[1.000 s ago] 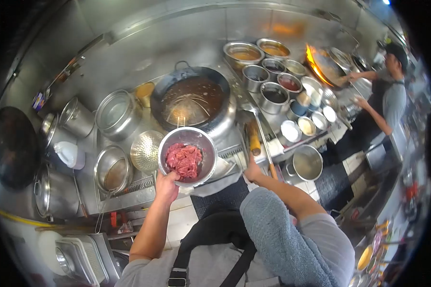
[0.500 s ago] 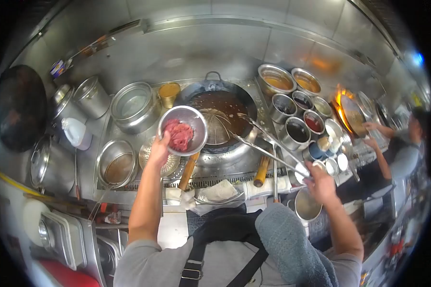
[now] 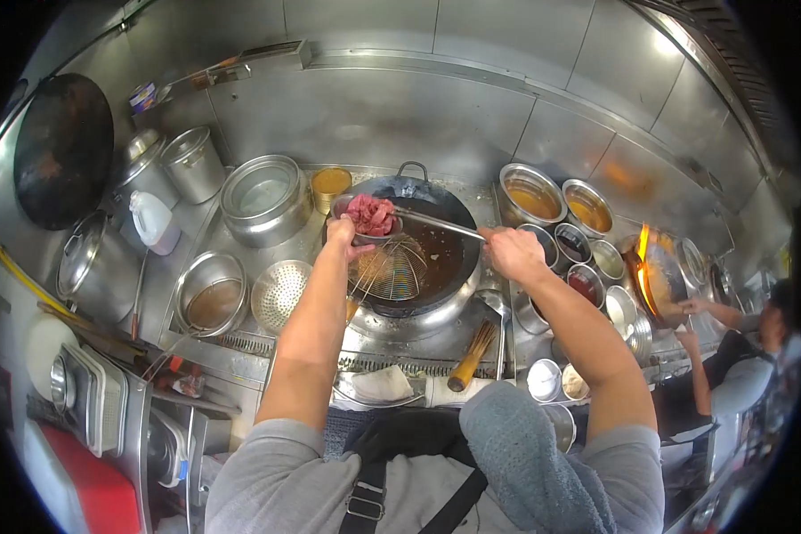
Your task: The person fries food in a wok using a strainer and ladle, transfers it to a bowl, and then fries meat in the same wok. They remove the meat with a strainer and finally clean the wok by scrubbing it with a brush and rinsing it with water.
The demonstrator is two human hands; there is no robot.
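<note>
My left hand (image 3: 341,237) grips a small metal bowl (image 3: 381,238) by its near left side, tilted over the left part of the wok. Raw red meat (image 3: 371,214) in pieces fills it. My right hand (image 3: 514,253) is closed around metal tongs (image 3: 440,222), whose tips reach the right side of the meat. Beneath lies the wok (image 3: 460,267), holding dark brown oily liquid. A wire strainer (image 3: 390,276) with a wooden handle rests in the wok, its basket just below the bowl.
Left of the wok stand a perforated strainer (image 3: 280,295), a bowl of brown liquid (image 3: 214,303) and a large pot (image 3: 262,198). Sauce containers (image 3: 532,198) crowd the right. A bamboo brush (image 3: 474,356) and a ladle (image 3: 498,307) lie in front. Another person (image 3: 746,360) works beside flames (image 3: 647,276).
The meat bowl has moved forward over the wok and tilted. My right hand has swung up and left, bringing the tongs from above the front right counter to the meat.
</note>
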